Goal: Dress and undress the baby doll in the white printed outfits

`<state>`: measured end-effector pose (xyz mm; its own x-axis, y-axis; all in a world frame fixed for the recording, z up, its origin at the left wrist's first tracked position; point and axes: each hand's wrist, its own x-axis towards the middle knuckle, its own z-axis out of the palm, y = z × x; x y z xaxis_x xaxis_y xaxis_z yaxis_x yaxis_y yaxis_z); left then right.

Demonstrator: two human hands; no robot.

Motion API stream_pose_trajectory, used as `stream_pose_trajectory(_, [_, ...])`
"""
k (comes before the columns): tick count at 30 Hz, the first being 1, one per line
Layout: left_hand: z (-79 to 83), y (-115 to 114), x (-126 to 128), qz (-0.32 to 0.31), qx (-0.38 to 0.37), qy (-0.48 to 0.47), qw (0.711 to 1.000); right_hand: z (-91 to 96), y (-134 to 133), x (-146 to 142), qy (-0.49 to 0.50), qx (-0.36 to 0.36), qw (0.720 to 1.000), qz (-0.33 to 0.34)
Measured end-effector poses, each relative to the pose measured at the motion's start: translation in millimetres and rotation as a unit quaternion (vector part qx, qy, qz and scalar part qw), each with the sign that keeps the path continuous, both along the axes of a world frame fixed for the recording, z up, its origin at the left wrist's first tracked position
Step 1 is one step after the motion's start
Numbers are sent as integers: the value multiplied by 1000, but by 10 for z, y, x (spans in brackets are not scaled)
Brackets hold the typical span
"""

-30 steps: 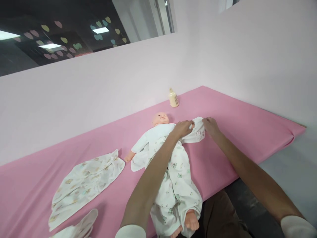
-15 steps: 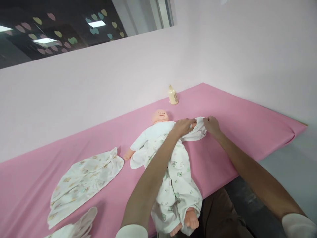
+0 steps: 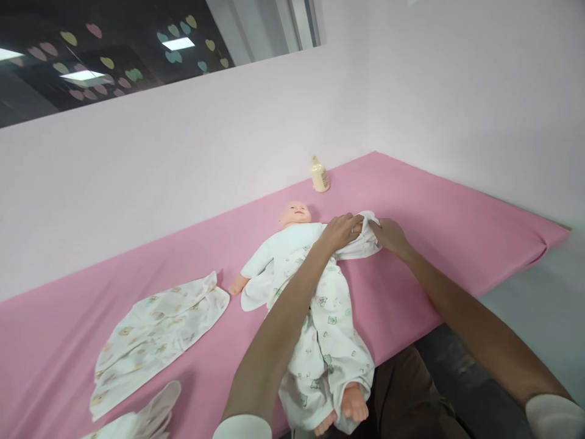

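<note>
A baby doll lies on its back, with a white top on one arm and white patterned trousers on its legs. My left hand is closed around the doll's forearm at the right. My right hand pinches the edge of the white sleeve beside the doll's hand, which is partly covered by my fingers and the cloth. The doll's other arm rests on the pink surface with its hand bare.
A pump bottle of pale liquid stands behind the doll's head, near the wall. On the pink table cover at the left lie a folded printed garment and another white cloth. A wall borders the table's back.
My right hand has moved slightly left, drawing the sleeve's edge closer to the doll's hand. My left hand keeps its place on the doll's arm.
</note>
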<state>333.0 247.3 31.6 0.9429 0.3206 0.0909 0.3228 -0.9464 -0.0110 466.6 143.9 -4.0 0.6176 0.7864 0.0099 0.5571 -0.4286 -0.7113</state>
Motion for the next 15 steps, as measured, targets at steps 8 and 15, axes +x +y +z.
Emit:
stream_pose_trajectory(8, [18, -17, 13, 30, -4, 8, 1000, -10, 4, -38, -2, 83, 996, -31])
stream_pose_trajectory(15, [75, -43, -7, 46, -44, 1, 998, -76, 46, 43, 219, 195, 953, -76])
